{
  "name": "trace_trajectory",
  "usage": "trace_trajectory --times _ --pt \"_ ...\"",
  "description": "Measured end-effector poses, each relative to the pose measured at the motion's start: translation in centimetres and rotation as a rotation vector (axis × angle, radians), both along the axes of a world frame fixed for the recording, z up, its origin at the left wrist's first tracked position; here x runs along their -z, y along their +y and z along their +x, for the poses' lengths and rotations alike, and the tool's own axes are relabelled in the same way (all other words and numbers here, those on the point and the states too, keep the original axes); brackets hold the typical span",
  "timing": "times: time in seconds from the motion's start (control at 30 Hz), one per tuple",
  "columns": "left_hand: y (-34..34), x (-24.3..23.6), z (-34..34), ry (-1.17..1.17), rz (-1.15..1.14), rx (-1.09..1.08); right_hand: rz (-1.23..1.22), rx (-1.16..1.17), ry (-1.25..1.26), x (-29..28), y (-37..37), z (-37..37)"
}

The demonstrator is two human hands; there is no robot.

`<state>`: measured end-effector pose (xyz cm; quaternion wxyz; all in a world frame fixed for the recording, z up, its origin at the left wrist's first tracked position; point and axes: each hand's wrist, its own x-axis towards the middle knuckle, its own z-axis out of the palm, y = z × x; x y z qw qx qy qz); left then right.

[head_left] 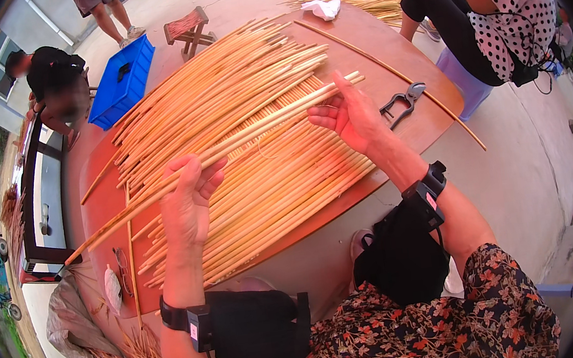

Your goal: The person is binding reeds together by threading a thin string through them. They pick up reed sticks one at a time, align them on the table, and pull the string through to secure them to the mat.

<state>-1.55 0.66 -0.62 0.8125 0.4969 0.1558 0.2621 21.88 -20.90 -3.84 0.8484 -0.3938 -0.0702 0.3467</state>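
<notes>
- Two hands hold a few long, pale sticks (259, 127) across the middle of the frame. The sticks slant from the lower left up to the upper right, over the other sticks.
- The left hand (186, 201) is left of the middle. Its fingers curl around the sticks and pinch them against the thumb.
- The right hand (359, 118) is right of the middle, near the upper end of the sticks. Its fingers are bent around them, but I cannot tell how hard they press.
- The hands are well apart, maybe because long sticks would tip or wobble in one hand.
- Below them, many sticks lie side by side on the red-brown surface (397, 32). There is an upper bunch (205, 82) and a lower bunch (287, 186). They all point nearly the same way, perhaps so they stay neat and easy to pick up.
- Between the bunches is a strip with thin lines (285, 101).
- The metal clippers (402, 104) lie just beside the right hand, maybe to be easy to reach.
- One lone stick (457, 123) runs past the clippers and pokes over the edge on the right.
- A crumpled white cloth (322, 9) sits at the top edge, and glasses (122, 268) lie at the lower left, both away from the hands, perhaps to be out of the way.
- A blue box (110, 116) stands at the upper left, past the surface.
</notes>
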Motion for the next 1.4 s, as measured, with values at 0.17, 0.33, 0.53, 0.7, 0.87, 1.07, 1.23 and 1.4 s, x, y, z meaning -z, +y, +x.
trace_trajectory --times 0.17,0.33,0.53,0.7,0.87,1.07,1.23,1.4 --pt "-0.2 0.0 0.0 0.016 0.046 0.012 -0.055 0.02 0.002 0.4 0.2 0.3" --pt "-0.1 0.0 0.0 0.01 0.011 0.001 0.005 -0.005 -0.064 0.8 0.3 0.4" --pt "0.0 0.3 0.1 0.058 -0.121 -0.031 0.028 0.008 -0.115 1.1 0.6 0.4" --pt "0.0 0.6 0.1 0.05 -0.148 -0.007 0.023 0.005 -0.127 1.2 0.4 0.6" --pt "0.2 0.7 0.1 0.035 -0.162 0.024 0.025 0.017 -0.144 1.4 0.3 0.8" --pt "-0.1 0.6 0.0 -0.002 -0.148 0.077 0.013 0.036 -0.138 1.5 0.1 1.1" --pt "-0.3 0.6 0.0 -0.002 -0.13 0.094 0.019 0.054 -0.145 1.6 0.1 1.4" --pt "0.0 0.3 -0.1 0.067 -0.063 0.126 0.005 0.08 -0.155 1.7 -0.1 1.5"
